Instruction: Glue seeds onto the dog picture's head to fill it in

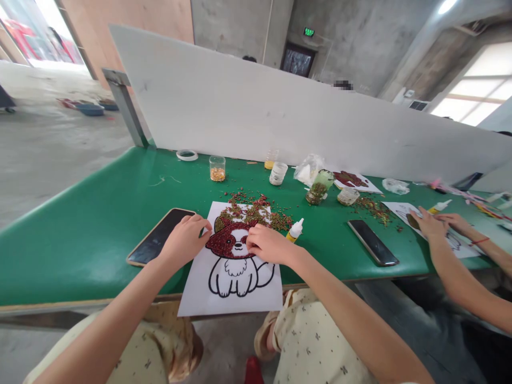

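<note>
A printed dog outline sheet point(240, 301) is laid at the near edge of the green table point(80, 229), its lower end hanging past the edge. The left hand point(184, 238) is pressed on the sheet's border at nine o'clock, fingers loosely bent and nothing clasped in them. The right hand point(270, 246) is rested on the drawing at three o'clock of the dog's face, its fingertips point(250, 246) drawn together; whether a seed is pinched there cannot be told. The dog's head is filled with dark red seeds point(224, 246), and loose seeds point(256, 213) are heaped at twelve o'clock. A dark smartphone point(160, 237) is seen just beside the left hand at nine o'clock, a small glue bottle point(295, 230) at two o'clock of the right hand. A co-worker's hand point(430, 224) is seen well apart at three o'clock.
</note>
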Demonstrator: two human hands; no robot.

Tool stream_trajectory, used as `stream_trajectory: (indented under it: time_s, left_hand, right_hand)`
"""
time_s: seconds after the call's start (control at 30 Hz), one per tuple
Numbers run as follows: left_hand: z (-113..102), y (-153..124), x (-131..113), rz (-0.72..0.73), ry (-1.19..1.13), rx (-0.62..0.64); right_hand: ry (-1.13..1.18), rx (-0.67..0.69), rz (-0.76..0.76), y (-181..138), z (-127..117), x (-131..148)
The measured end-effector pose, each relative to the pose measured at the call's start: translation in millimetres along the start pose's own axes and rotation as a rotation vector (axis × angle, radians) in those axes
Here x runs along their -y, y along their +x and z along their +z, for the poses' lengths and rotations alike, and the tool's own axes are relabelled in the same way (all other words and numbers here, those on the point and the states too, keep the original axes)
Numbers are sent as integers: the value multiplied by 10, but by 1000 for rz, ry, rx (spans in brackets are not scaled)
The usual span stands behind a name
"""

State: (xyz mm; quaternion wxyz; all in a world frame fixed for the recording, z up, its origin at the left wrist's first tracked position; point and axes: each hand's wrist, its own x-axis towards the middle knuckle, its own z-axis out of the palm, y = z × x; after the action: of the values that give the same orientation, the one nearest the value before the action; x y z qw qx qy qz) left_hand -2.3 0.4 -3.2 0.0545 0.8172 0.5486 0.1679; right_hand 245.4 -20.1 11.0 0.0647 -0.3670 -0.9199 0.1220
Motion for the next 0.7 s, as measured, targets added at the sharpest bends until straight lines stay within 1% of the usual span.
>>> stream_trajectory:
  time_s: [0.2, 0.3, 0.37, 0.43, 0.57, 0.63, 0.7]
  left_hand:
    - [-27, -8, -25, -13, 16, 27]
    - [-29, -21, -32, -18, 6, 16]
    - [-27, -28, -32, -29, 1, 0]
    - [-28, -27, -26, -36, -1, -15]
    - [-36, 24, 5, -8, -23, -19]
    - [-36, 66, 27, -6, -17, -22]
    - [-26, 103, 51, -23, 3, -52]
  right_hand:
    - [-19, -1, 7, 11, -5, 31]
    - [-18, 2, 1, 10, -9, 48]
    - [2, -20, -1, 0, -36, 54]
    - [31, -101, 42, -21, -89, 54]
    - [68, -351, 253, -76, -195, 21]
    - [68, -425, 288, -92, -205, 1]
    - [50, -469, 272, -98, -197, -2]
